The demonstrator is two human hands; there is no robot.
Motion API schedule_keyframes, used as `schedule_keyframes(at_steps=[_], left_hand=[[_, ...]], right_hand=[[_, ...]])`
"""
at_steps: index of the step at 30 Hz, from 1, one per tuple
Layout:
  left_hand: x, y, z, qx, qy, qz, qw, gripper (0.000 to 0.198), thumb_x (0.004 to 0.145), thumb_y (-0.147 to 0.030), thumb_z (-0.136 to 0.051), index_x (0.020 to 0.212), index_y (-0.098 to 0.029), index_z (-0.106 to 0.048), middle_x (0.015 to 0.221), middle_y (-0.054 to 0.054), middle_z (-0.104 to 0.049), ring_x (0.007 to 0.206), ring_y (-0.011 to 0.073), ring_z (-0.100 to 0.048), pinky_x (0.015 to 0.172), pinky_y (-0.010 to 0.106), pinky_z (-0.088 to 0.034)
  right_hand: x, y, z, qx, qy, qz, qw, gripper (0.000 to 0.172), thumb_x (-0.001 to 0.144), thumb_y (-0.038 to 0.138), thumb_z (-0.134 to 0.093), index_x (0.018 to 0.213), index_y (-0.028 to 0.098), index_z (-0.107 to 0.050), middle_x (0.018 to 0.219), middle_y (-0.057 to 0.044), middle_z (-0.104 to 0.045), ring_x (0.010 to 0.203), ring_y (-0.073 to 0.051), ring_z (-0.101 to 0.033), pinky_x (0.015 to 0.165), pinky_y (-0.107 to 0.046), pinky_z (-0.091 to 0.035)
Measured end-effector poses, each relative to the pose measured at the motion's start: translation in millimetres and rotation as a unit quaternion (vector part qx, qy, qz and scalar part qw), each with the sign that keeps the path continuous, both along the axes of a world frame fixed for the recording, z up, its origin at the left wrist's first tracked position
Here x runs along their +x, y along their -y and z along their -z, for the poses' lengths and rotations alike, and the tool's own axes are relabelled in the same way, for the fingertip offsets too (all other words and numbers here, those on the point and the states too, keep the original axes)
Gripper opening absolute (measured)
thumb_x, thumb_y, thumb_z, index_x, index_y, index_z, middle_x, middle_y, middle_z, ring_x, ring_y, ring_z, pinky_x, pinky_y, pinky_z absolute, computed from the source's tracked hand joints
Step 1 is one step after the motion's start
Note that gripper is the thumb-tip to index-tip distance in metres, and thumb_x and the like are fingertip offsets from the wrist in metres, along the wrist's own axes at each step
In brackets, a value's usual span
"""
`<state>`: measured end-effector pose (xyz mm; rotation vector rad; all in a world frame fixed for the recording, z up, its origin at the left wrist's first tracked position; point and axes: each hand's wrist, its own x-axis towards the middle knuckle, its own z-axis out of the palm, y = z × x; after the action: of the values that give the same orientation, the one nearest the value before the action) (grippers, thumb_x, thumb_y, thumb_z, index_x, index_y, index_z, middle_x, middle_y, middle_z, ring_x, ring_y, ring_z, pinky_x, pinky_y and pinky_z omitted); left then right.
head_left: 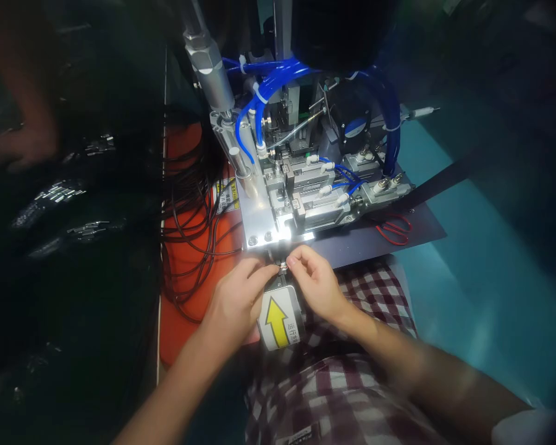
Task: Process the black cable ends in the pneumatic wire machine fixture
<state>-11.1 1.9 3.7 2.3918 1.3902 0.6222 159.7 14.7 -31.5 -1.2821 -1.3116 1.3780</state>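
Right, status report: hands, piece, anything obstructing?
Left hand, right hand at small shiny piece, grip unclear. Piece at near edge of machine. Black cables leftward, not blocking.

The left hand (234, 300) and right hand (319, 285) meet at a small metal part (283, 267), pinching unclear; below it, a yellow-arrow label (278, 318); ahead, a pneumatic machine (312, 182) with blue tubes (278, 74); black cables (185, 236) lie left, red-handled scissors (395, 230) right.

In front of the machine (312, 179) are the left hand (234, 293) and the right hand (317, 281), with an arrow sign (280, 315) between them. Wires (204, 228) lie left of the machine, and farther left is another person's hand (28, 145). Hoses (278, 77) bend over the machine
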Motion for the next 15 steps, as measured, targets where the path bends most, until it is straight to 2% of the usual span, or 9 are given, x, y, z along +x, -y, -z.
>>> schedule_keyframes(at_steps=[3,7,12,15], left_hand=[[0,1,0.4,0.0,-0.007,-0.008,1.0,0.028,0.089,-0.01,-0.042,0.103,-0.014,-0.066,0.091,0.008,-0.06,0.08,0.0155,-0.061,0.069,0.025,-0.053],[1,1,-5.0,-0.015,-0.018,-0.016,1.0,0.027,0.089,-0.012,-0.043,0.104,-0.015,-0.066,0.089,0.007,-0.059,0.078,0.015,-0.061,0.069,0.025,-0.053],[2,0,-14.2,-0.03,-0.005,-0.001,1.0,0.025,0.09,-0.012,-0.044,0.102,-0.015,-0.065,0.092,0.007,-0.062,0.083,0.0155,-0.061,0.075,0.027,-0.053],[3,2,-15.8,-0.026,0.019,-0.016,0.999,0.022,0.09,-0.013,-0.044,0.098,-0.015,-0.065,0.092,0.007,-0.063,0.084,0.0153,-0.061,0.076,0.027,-0.052]], right_hand=[[0,0,-1.4,-0.042,-0.042,0.009,0.998,0.027,0.087,0.041,-0.052,0.07,0.021,-0.045,0.062,0.005,-0.039,0.058,-0.011,-0.038,0.054,-0.025,-0.034],[0,-2,-2.9,-0.113,-0.109,-0.01,0.987,0.033,0.081,0.047,-0.057,0.067,0.02,-0.043,0.056,0.008,-0.036,0.05,-0.008,-0.03,0.048,-0.023,-0.027],[2,-5,0.4,-0.099,-0.133,-0.029,0.986,0.035,0.08,0.049,-0.057,0.066,0.02,-0.043,0.052,0.009,-0.037,0.047,-0.007,-0.028,0.047,-0.024,-0.023],[4,-6,-0.6,-0.097,-0.13,-0.034,0.986,0.033,0.08,0.047,-0.057,0.066,0.02,-0.044,0.052,0.009,-0.039,0.046,-0.007,-0.029,0.046,-0.023,-0.023]])
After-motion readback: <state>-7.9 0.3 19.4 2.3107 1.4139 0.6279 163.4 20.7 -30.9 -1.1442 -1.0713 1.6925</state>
